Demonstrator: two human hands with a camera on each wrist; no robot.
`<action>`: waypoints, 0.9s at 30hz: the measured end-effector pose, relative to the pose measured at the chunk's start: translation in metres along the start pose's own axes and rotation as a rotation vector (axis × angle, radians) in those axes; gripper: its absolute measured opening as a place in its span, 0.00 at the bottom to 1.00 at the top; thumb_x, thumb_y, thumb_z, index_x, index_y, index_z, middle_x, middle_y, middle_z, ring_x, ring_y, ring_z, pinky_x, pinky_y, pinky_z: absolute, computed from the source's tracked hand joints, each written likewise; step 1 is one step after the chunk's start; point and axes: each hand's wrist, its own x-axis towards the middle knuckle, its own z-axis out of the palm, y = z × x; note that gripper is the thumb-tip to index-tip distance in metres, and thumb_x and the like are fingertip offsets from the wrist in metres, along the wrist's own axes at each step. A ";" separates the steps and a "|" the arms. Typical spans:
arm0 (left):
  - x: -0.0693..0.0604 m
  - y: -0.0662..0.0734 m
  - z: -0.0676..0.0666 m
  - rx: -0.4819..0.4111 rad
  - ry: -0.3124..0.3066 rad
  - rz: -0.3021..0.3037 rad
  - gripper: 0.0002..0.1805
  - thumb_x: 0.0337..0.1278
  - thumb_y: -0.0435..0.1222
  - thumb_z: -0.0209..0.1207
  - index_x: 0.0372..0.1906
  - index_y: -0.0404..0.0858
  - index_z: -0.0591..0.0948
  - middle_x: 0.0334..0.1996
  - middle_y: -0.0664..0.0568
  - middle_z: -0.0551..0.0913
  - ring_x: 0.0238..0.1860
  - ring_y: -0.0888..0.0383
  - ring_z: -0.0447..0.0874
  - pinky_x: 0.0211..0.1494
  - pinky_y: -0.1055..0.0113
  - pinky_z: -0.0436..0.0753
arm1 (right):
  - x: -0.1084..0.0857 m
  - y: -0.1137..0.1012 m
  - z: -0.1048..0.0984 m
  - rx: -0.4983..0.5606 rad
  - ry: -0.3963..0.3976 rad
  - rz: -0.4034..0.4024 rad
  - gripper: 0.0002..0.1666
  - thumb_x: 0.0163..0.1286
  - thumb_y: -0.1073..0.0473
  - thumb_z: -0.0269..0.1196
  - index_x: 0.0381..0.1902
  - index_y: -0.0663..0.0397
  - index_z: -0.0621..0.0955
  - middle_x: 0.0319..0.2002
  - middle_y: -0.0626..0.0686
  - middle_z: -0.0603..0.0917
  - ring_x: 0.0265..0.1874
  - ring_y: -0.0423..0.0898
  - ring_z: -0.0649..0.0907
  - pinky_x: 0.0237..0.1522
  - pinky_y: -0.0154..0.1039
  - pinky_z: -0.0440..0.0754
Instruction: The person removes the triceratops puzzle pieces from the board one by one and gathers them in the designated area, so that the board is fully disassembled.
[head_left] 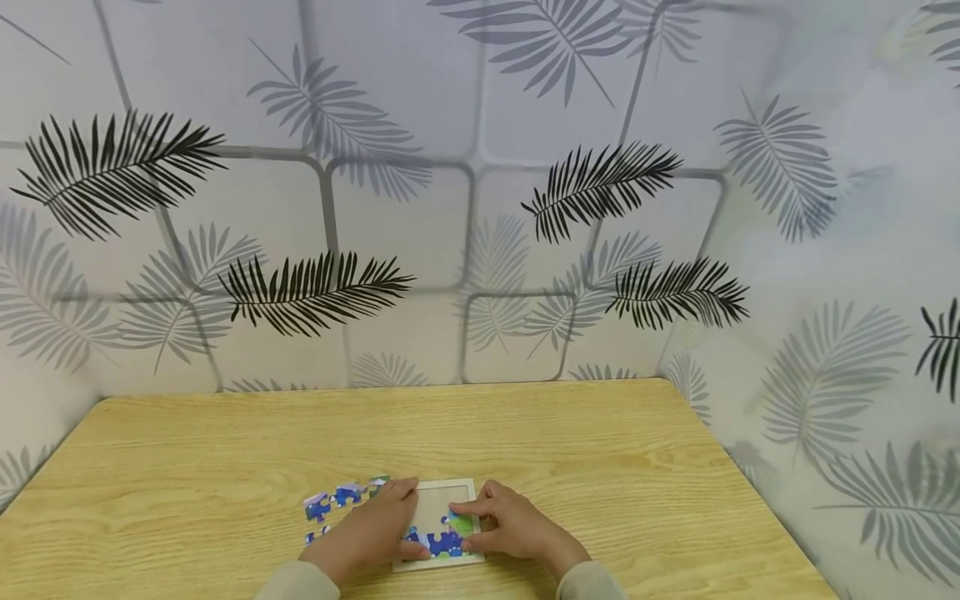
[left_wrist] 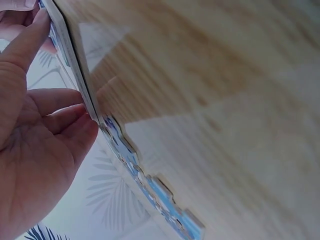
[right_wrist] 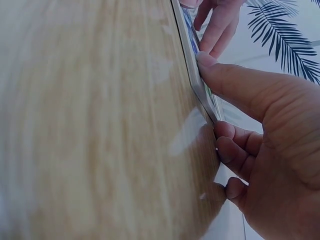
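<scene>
A square jigsaw tray [head_left: 438, 565] with a pale rim lies on the wooden table, with blue pieces [head_left: 444, 543] along its bottom and a green piece [head_left: 461, 523] at its right side. My left hand [head_left: 372, 527] holds the tray's left side, thumb near the bottom rim and fingers by the upper left corner. From the right, my right hand [head_left: 517, 523] reaches over the rim, index finger and thumb at either end of the green piece. In the right wrist view its other fingers [right_wrist: 232, 150] curl beside the tray's edge. Its index fingertip is hidden there.
Several loose blue and purple jigsaw pieces [head_left: 347, 494] lie on the table [head_left: 225, 450] left of the tray, partly behind my left hand. A wall [head_left: 405, 225] with a leaf pattern stands along the table's far edge.
</scene>
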 end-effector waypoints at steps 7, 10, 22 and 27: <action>-0.001 -0.002 0.000 -0.015 -0.022 -0.010 0.41 0.50 0.55 0.63 0.63 0.31 0.70 0.67 0.38 0.62 0.68 0.40 0.58 0.64 0.47 0.65 | 0.003 -0.002 0.001 0.006 0.006 0.031 0.27 0.57 0.53 0.69 0.56 0.45 0.80 0.30 0.45 0.67 0.27 0.38 0.65 0.29 0.30 0.63; 0.000 -0.002 0.000 -0.019 -0.023 -0.010 0.40 0.50 0.54 0.63 0.64 0.33 0.70 0.67 0.37 0.62 0.68 0.39 0.58 0.63 0.46 0.67 | 0.004 -0.003 0.000 0.039 0.004 0.058 0.25 0.58 0.54 0.69 0.55 0.45 0.81 0.30 0.47 0.68 0.28 0.39 0.66 0.30 0.31 0.64; 0.000 0.002 0.000 -0.035 -0.009 -0.009 0.40 0.51 0.54 0.63 0.64 0.32 0.70 0.67 0.36 0.61 0.68 0.40 0.57 0.63 0.47 0.67 | 0.014 -0.002 0.004 0.031 0.131 0.069 0.06 0.59 0.61 0.68 0.34 0.48 0.82 0.22 0.42 0.71 0.23 0.37 0.69 0.27 0.32 0.66; 0.002 0.001 0.000 -0.030 -0.018 -0.017 0.40 0.51 0.53 0.63 0.64 0.33 0.70 0.67 0.37 0.61 0.68 0.40 0.57 0.64 0.47 0.66 | 0.013 -0.004 0.004 0.034 0.149 0.086 0.09 0.58 0.60 0.69 0.36 0.50 0.79 0.22 0.43 0.70 0.22 0.38 0.68 0.25 0.31 0.66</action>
